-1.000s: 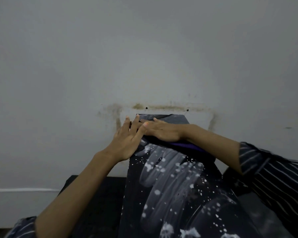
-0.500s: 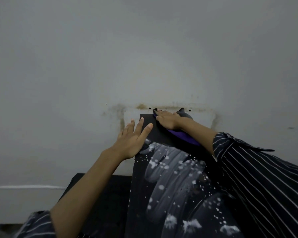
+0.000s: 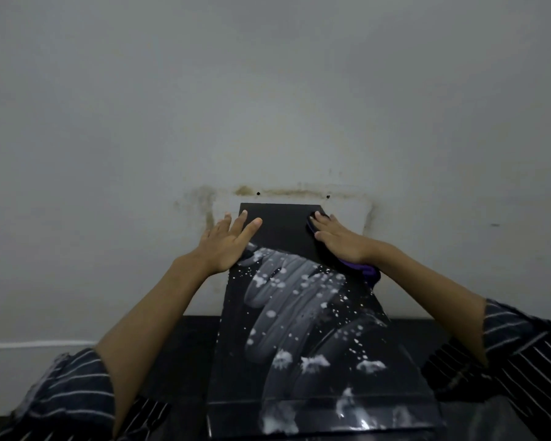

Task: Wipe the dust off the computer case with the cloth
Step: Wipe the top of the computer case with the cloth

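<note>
A black computer case point(image 3: 299, 313) with a grey and white painted pattern stands in front of me, its top reaching toward the wall. My right hand point(image 3: 339, 238) presses a purple cloth point(image 3: 368, 271) flat against the case's far right corner, fingers straight; most of the cloth is hidden under the palm. My left hand point(image 3: 229, 240) rests flat on the far left edge of the case, fingers spread.
A grey wall point(image 3: 268, 106) with brown stains and two small holes stands right behind the case. A dark surface point(image 3: 185, 351) lies under the case. My striped sleeves fill the lower corners.
My right hand has slid the cloth from the left-middle of the case's far end over to its right corner. The left hand stays on the left edge.
</note>
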